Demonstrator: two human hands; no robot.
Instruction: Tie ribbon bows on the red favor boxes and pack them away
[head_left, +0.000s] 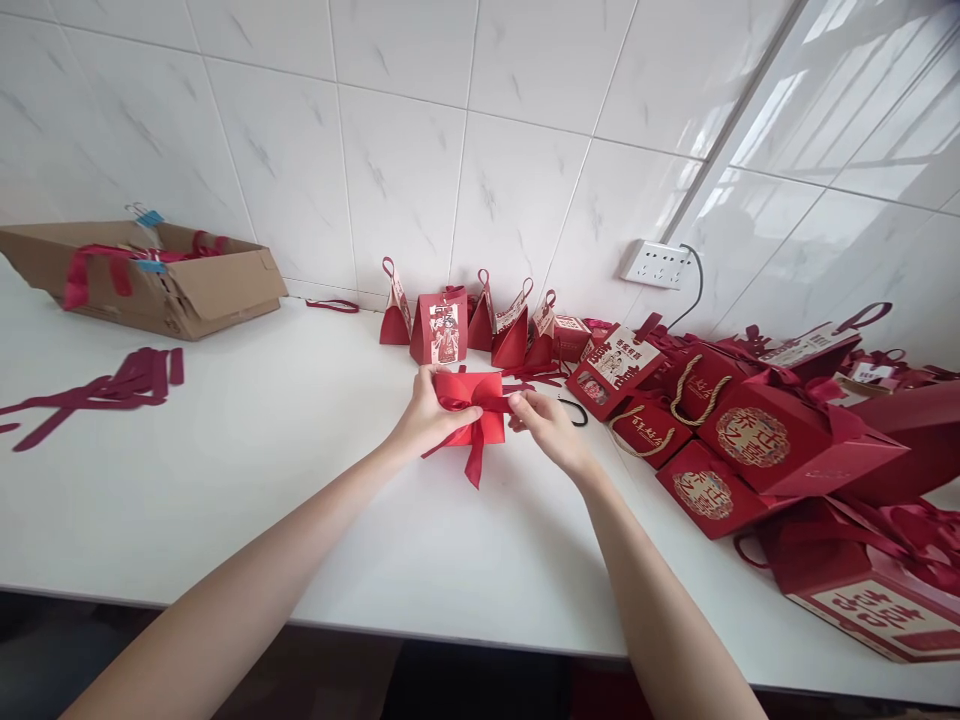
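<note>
1. The red gift box (493,432) is sitting between the left hand (429,418) and right hand (551,432), over the worktop (375,540).
2. The left grip is holding the box, thumb pressing the red ribbon (474,468); steady pressure is probably preventing slipping.
3. The right grip is pinching the ribbon; gentle, even tension is likely serving best.

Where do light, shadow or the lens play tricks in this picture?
Head view, upper right: bright, barred reflections on the wall tiles; head view, centre: a soft shadow on the white table below the right hand, the red packet fairly sharp; head view, left: the cardboard box looks stretched, probably by a wide lens.
</note>
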